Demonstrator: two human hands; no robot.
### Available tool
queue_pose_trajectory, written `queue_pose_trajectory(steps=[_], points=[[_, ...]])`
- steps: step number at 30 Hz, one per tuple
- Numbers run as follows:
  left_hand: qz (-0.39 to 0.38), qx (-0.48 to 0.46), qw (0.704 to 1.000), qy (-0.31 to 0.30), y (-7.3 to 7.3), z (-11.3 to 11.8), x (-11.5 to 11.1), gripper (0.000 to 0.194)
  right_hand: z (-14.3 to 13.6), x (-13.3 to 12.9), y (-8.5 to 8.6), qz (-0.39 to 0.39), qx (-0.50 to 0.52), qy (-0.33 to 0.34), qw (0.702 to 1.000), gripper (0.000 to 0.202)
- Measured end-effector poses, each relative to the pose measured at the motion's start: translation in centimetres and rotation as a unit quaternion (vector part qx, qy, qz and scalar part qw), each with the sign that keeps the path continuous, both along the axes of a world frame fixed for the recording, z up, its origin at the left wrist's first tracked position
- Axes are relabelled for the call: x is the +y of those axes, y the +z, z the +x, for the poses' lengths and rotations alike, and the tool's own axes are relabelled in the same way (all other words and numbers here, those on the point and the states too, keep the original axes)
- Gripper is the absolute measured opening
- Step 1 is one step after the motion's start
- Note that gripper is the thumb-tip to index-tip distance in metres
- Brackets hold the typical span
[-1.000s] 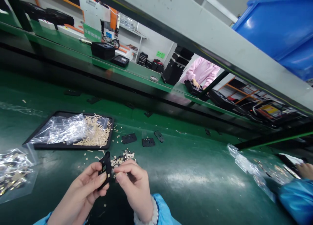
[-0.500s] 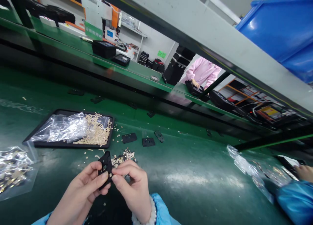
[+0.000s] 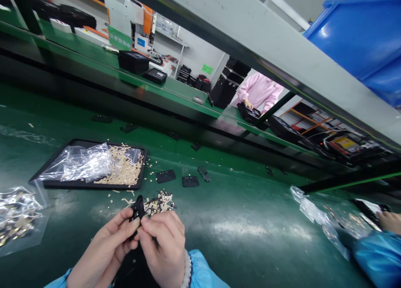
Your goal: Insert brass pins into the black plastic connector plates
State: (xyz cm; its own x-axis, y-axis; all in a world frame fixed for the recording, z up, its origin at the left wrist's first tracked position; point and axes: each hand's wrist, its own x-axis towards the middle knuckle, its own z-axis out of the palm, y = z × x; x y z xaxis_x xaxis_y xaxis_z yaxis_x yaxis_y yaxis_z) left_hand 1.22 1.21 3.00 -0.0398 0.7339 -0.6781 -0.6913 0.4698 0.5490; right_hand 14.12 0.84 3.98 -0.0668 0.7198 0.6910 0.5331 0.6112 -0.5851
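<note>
My left hand grips a black plastic part between thumb and fingers, tilted up above the bench. At the part's right edge, the thumb and fingertips of my right hand are pinched together; whatever is between them is hidden. Just beyond my hands lies a small heap of beige and metallic pieces. Further back, a black tray carries a clear plastic bag and many beige strips. Flat black parts lie right of the tray.
A clear bag of shiny metal pieces lies at the left. On the right are crumpled plastic and a co-worker's blue sleeve. Behind the bench's rear ledge, a person in pink handles a black case. A blue bin sits overhead.
My left hand has turned the black part more edge-on and shifted slightly right. My right hand has moved a little left and its fingers have closed in on the part's edge.
</note>
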Motion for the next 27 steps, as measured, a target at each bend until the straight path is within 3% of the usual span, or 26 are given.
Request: queue_pose_trajectory(steps=[2, 6, 9, 16, 22, 27], points=[[-0.018, -0.003, 1.000, -0.005, 0.1, 0.2, 0.1, 0.023, -0.1, 0.2, 0.0, 0.004, -0.016, 0.002, 1.000, 0.006], [-0.066, -0.019, 0.997, -0.017, 0.8, 0.6, 0.4, 0.016, 0.0, 0.4, -0.1, -0.070, 0.019, 0.048, 0.996, 0.029], [-0.061, -0.030, 0.997, -0.027, 1.1, 0.7, 0.5, 0.015, 0.2, 0.3, -0.4, -0.139, 0.067, 0.078, 0.985, 0.037], [-0.052, -0.051, 0.996, -0.041, 0.8, 0.7, 0.6, 0.011, 0.2, 0.0, -1.2, -0.217, 0.152, 0.097, 0.959, 0.044], [-0.076, -0.101, 0.991, -0.036, 1.2, 1.1, 1.0, 0.015, 0.8, 0.4, -1.0, -0.255, 0.192, 0.091, 0.943, 0.019], [-0.137, -0.138, 0.980, -0.046, 1.8, 1.2, 1.0, 0.033, 0.9, 0.6, -0.7, -0.281, 0.195, 0.065, 0.937, 0.016]])
